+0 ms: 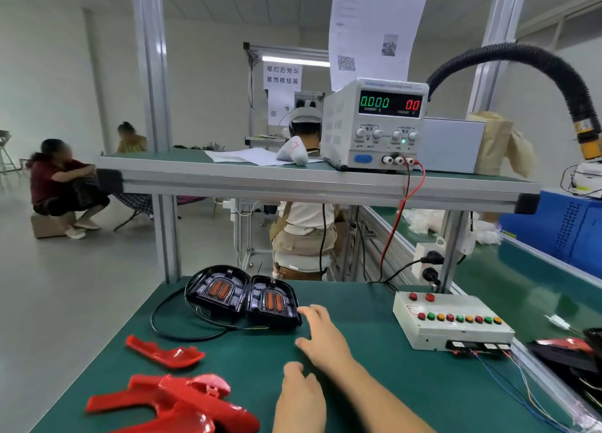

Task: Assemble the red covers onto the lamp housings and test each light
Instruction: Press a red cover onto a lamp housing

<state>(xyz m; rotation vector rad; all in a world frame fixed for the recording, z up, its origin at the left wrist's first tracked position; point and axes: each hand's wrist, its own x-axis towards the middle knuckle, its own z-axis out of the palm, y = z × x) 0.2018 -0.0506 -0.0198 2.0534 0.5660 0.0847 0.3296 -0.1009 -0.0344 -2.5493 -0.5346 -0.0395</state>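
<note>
**Lamp assembly desk: hands and parts on view**

1. Right hand [321, 333]: fingers straight and lightly spread, thumb splayed to the left, holding nothing. The fingertips lie just beside the near right edge of the right lamp housing [273, 302]. Contact cannot be made out. The forearm runs off the bottom right.
2. Left hand [299, 396]: seen from the back, low on the desk [254, 351] and nearer than the right hand. Its fingers are foreshortened and hidden behind the knuckles, so their state cannot be told. The wrist is cut off at the bottom edge.
3. Left lamp housing [215, 291]: black, orange insert showing, touching the right housing at the far left of the desk. Both are uncovered.
4. Black cable [163, 325]: loops left of and in front of the housings. Its ends are hidden beneath them.
5. Red cover [166, 354]: lies alone, nearer than the housings.
6. Pile of red covers [169, 403]: near left, overlapping, cut off by the bottom edge. The count is unclear.
7. Test box [452, 318]: white, right of the hands, with a row of coloured buttons. Thin wires leave its near side.
8. Power supply [374, 123]: on the upper shelf [293, 178], displays reading zeros. Red and black leads [399, 224] drop behind the desk.
9. Red and black parts [570, 351]: at the right edge, largely out of view.
</note>
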